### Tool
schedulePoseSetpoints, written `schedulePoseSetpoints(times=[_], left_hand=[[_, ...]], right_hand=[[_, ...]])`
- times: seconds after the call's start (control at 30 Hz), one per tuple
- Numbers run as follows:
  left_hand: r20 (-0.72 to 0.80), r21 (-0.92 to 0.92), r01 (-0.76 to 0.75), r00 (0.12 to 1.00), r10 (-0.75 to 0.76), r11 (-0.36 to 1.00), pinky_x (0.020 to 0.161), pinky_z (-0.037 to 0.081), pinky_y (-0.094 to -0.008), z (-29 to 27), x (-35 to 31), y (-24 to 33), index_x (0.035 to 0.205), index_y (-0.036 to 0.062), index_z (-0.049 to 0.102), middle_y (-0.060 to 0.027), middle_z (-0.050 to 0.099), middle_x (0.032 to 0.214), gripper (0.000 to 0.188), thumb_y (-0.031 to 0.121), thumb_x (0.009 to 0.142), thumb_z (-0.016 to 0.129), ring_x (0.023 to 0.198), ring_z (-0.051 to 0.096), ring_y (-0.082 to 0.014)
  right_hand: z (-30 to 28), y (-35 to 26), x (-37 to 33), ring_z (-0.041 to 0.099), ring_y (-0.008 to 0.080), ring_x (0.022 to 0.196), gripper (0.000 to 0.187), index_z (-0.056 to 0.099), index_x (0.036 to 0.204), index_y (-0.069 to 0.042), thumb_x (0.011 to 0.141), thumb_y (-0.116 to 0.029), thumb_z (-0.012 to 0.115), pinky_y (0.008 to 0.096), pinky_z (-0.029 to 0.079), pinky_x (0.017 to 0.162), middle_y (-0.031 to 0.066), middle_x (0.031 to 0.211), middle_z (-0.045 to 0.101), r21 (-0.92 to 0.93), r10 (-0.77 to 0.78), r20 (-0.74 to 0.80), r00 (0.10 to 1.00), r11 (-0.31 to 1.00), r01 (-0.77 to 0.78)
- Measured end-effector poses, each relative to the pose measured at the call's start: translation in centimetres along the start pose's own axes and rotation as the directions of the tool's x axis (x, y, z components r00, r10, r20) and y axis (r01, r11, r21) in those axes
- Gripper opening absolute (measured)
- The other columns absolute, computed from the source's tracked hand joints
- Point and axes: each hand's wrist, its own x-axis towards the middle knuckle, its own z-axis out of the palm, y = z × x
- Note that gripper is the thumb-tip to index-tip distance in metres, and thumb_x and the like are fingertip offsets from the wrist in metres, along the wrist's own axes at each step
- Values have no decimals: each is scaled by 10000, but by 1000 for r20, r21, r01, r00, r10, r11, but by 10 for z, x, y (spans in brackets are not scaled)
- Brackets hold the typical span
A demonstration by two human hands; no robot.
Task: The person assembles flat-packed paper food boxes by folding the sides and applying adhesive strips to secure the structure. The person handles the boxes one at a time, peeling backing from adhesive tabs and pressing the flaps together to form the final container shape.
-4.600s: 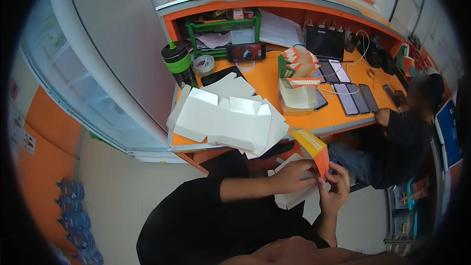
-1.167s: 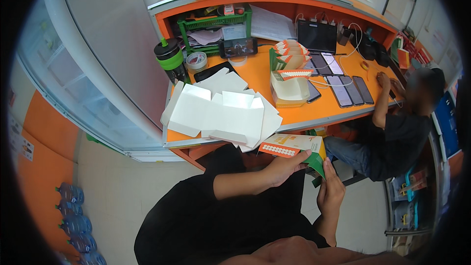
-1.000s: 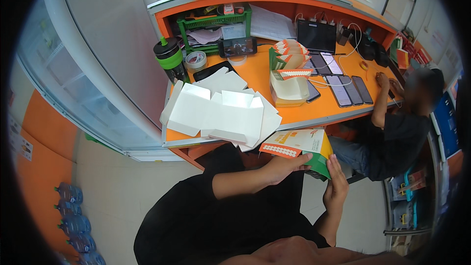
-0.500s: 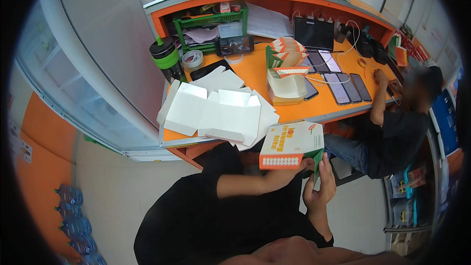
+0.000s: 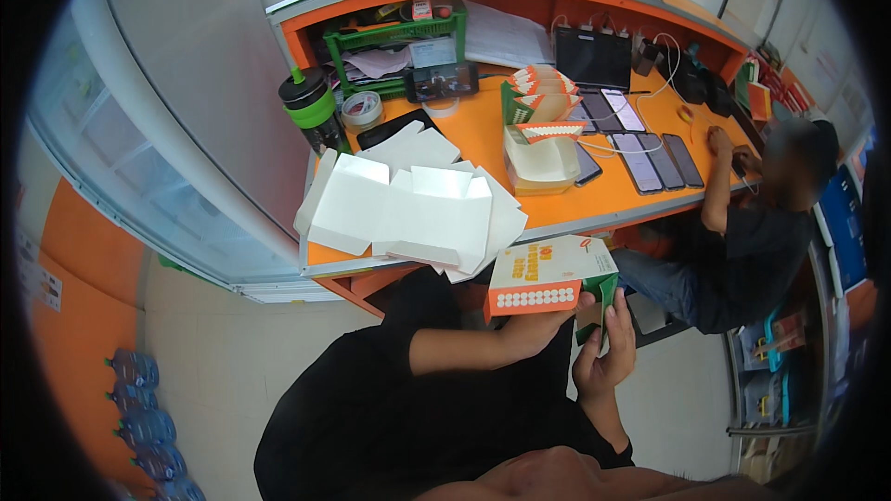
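Observation:
My left hand (image 5: pixel 541 331) holds a white, orange and green cardboard food box (image 5: pixel 553 264) from below, just past the table's front edge. Most of its fingers are hidden under the box. At the box's right side, my right hand (image 5: pixel 608 359) has its fingers against a green flap (image 5: pixel 601 293), which hangs partly folded down. Flat white carton blanks (image 5: pixel 441 213) lie in a pile on the table beyond my left arm. Behind the held box stands an open folded box (image 5: pixel 542 165), with several nested ones (image 5: pixel 541 96) behind it.
The orange table (image 5: pixel 464 135) bears a tumbler (image 5: pixel 313 111), tape rolls (image 5: pixel 362 111), a propped phone (image 5: pixel 441 82), a green basket (image 5: pixel 397 34) and several phones with cables (image 5: pixel 650 162). A seated co-worker (image 5: pixel 761 250) is at the right. Water bottles (image 5: pixel 147 428) line the left wall.
The held box has turned slightly and its green side has opened out more, with the flap now bent lower beside my right fingers. Both hands stay nearly in place.

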Motion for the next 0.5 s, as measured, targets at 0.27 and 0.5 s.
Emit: schedulePoseSetpoints(times=[0.27,0.5], left_hand=[[270,-262,201,954,-129,944,990,480,-335,-34,-5,-32,1399,84,481,-101,557,1358,460,368,1040,527,1203,566,-201],[365,-358,378,898,-245,854,1041,457,-361,-47,-12,-33,1465,101,393,-111,485,1440,524,410,1047,463,1278,521,-222]], right_hand=[[6,-4,2,496,351,1339,323,433,1307,-21,1007,-93,529,447,443,1076,280,1441,435,377,179,20,984,910,-173],[7,-2,0,541,310,1258,287,472,1260,-24,1017,-154,552,437,447,1061,252,1387,471,498,241,41,970,836,-229]])
